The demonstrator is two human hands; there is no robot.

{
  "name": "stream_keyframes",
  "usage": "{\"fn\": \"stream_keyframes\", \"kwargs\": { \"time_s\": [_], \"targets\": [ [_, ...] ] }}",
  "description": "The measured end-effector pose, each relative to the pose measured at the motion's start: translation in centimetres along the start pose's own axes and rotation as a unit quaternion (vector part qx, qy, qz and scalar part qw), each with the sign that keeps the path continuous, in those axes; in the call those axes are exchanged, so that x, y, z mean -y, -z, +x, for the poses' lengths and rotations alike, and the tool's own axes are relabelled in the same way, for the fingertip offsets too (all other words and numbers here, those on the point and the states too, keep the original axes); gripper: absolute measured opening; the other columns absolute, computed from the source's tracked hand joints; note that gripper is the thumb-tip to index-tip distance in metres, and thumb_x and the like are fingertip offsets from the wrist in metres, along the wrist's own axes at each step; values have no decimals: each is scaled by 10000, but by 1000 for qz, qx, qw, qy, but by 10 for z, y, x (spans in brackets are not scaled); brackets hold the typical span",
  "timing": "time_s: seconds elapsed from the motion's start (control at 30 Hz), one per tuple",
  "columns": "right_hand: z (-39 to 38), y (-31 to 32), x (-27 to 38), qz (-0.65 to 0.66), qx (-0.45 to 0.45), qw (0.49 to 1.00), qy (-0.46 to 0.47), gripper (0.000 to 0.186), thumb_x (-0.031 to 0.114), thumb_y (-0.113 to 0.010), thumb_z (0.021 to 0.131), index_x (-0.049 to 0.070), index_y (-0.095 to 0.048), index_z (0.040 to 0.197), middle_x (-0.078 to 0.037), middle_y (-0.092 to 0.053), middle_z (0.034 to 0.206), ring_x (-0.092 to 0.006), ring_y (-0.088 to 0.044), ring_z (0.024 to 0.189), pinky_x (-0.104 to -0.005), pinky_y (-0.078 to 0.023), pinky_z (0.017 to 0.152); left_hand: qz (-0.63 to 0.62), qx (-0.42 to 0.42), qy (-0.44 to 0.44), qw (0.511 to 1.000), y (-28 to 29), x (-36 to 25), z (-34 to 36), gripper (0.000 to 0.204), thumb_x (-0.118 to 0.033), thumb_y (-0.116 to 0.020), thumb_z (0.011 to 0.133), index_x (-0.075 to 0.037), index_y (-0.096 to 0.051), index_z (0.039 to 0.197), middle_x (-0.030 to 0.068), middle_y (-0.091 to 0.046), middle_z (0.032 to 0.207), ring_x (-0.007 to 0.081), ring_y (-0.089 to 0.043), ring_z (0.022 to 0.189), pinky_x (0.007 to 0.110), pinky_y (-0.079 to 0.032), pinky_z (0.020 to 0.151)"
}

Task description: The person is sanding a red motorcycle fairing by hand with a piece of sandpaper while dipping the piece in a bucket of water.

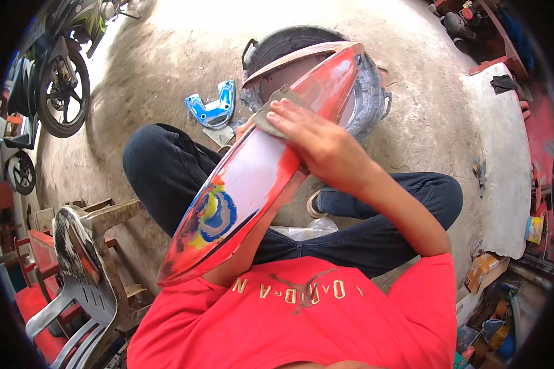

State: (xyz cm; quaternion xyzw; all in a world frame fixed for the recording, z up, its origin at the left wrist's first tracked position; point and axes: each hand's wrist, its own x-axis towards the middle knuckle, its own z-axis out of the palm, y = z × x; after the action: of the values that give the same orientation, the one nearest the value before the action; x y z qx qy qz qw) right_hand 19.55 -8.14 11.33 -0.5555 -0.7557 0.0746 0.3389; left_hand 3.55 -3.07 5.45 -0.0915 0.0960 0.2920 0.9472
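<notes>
A long, curved motorcycle body panel (252, 166) lies slantwise across my lap, its far end over a black tub. Its surface is red with a whitish bare patch, and layers of blue, yellow and grey show at the near end. My right hand (317, 138) lies over a grey piece of sandpaper (263, 123), pressing it onto the panel's upper face. Below the panel, my left forearm runs out of sight. Only some fingers of my left hand (244, 128) show, curled at the panel's left edge; the rest is hidden.
The dark tub (277, 40) holds murky liquid. A blue-and-white plastic part (212, 106) rests on the concrete floor beside a grey sheet (220, 136). Motorcycles stand at the far left; a worn plastic chair (83, 270) is near left. A pale slab (501, 166) and a cardboard box (485, 272) are right.
</notes>
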Motion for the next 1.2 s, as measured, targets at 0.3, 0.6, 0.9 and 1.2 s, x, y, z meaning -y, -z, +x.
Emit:
{"fn": "stream_keyframes", "kwargs": {
  "time_s": [0.3, 0.6, 0.9, 1.2],
  "targets": [
    [0, 2, -7, -26, 2, 1000, 17, 546, -34, -520, 904, 58, -575, 1439, -249, -564, 1455, -360, -544, 1375, -436, -459, 1159, 37, -23, 28, 999, 29, 1, 11, 449, -397, -493, 1042, -60, -543, 1333, 133, -621, 1233, 274, -633, 1096, 444, -552, 928],
    [8, 4, 15, 10, 29, 998, 48, 509, -65, -556, 881, 44, -623, 1374, -226, -638, 1371, -330, -586, 1338, -410, -482, 1145, 111, -1, 71, 991, 49, -6, 18, 545, -483, -459, 1008, -43, -547, 1317, 168, -641, 1167, 333, -648, 968, 482, -524, 872],
    [4, -1, 9, -15, 41, 998, 53, 474, -2, -510, 939, 2, -582, 1407, -205, -584, 1463, -346, -547, 1387, -429, -442, 1175, 70, -34, 5, 997, 12, 7, 1, 343, -172, -606, 1059, -104, -520, 1384, 35, -585, 1237, 169, -611, 1100, 395, -574, 907],
    [1, 6, -5, -36, 32, 999, 25, 488, -45, -498, 921, -20, -576, 1401, -222, -582, 1456, -345, -535, 1397, -447, -429, 1188, 87, 11, 40, 995, 25, -4, 7, 401, -325, -565, 1073, -106, -526, 1406, 75, -598, 1301, 213, -598, 1174, 424, -532, 991]
  ]
}}
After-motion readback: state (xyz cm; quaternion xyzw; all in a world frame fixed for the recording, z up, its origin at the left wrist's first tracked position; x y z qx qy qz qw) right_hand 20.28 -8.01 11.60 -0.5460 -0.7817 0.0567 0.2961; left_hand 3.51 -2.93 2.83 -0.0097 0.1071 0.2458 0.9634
